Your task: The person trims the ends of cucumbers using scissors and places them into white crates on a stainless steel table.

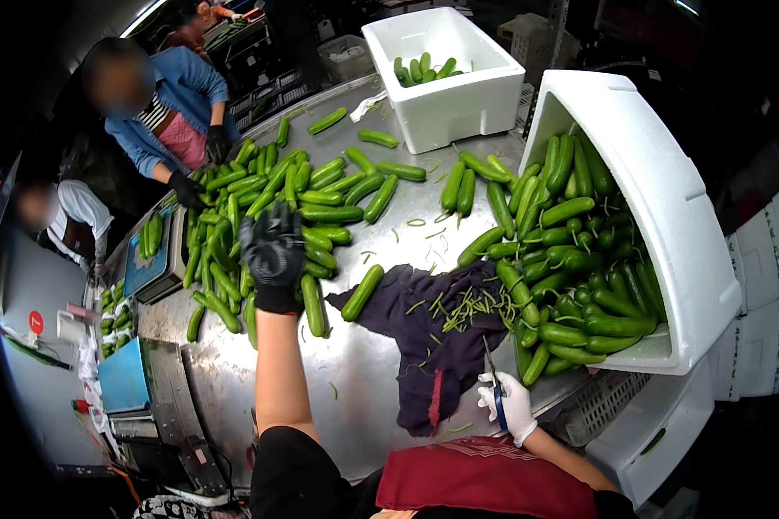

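My left hand (273, 259), in a black glove, reaches out over the heap of cucumbers (320, 197) on the metal table. Its fingers are stretched out and apart, with no cucumber held in them. In a white glove, my right hand (515, 406) grips blue-handled scissors (498, 402), whose blades point away from me beside a dark cloth (411, 324). Thin green stem trimmings (467, 310) lie scattered on the cloth. To its right, a white foam box (697, 251) rests tipped on its side, with many cucumbers (580, 259) spilling from its mouth onto the table.
Another white foam box (459, 112), holding several cucumbers, stands at the far side. A co-worker in a blue jacket (177, 82) and black gloves handles cucumbers at the far left, by a scale with a tray (153, 259). Further people are behind. A foam box (658, 450) sits low at right.
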A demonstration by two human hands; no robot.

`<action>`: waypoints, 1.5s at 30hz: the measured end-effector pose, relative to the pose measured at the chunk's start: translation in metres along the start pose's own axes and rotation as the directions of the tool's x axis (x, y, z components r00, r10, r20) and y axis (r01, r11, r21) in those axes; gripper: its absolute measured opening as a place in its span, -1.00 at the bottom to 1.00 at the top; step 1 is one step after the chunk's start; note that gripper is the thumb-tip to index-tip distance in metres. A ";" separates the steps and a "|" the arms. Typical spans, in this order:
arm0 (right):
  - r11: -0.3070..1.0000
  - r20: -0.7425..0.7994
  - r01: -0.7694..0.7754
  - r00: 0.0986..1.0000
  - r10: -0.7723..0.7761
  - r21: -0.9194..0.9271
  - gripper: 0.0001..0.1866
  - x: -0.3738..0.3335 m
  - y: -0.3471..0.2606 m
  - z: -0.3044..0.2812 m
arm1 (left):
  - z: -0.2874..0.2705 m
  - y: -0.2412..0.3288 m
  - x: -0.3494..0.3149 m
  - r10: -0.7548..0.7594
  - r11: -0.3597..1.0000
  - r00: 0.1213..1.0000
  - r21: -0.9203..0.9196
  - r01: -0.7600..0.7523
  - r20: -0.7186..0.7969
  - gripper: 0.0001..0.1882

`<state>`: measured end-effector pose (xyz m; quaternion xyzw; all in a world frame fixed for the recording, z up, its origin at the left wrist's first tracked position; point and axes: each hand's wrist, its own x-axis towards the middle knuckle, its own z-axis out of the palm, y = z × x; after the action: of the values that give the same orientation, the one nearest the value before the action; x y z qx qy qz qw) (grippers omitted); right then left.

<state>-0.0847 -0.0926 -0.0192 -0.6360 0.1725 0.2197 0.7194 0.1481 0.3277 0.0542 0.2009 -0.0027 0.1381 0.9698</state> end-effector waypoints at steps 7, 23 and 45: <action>0.999 0.005 -0.027 1.000 0.027 0.047 -0.65 0.005 0.007 -0.004 | 0.042 -0.245 0.058 -0.384 -0.133 0.919 0.980 -0.151 0.089 -0.26; 0.989 0.034 0.131 0.991 -0.128 -0.073 -0.65 -0.005 -0.018 0.005 | 0.034 -0.250 0.048 -0.288 -0.447 0.924 0.818 -0.362 0.252 -0.02; 0.302 -0.003 0.570 0.465 -0.885 -0.764 -0.60 0.019 -0.050 0.023 | 0.036 -0.194 -0.196 -0.565 0.655 0.801 -0.483 0.581 0.196 -0.38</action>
<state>-0.0426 -0.0730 0.0158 -0.8816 -0.0855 -0.2434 0.3952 0.0138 0.0911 -0.0004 -0.0766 0.0098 -0.1835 0.9800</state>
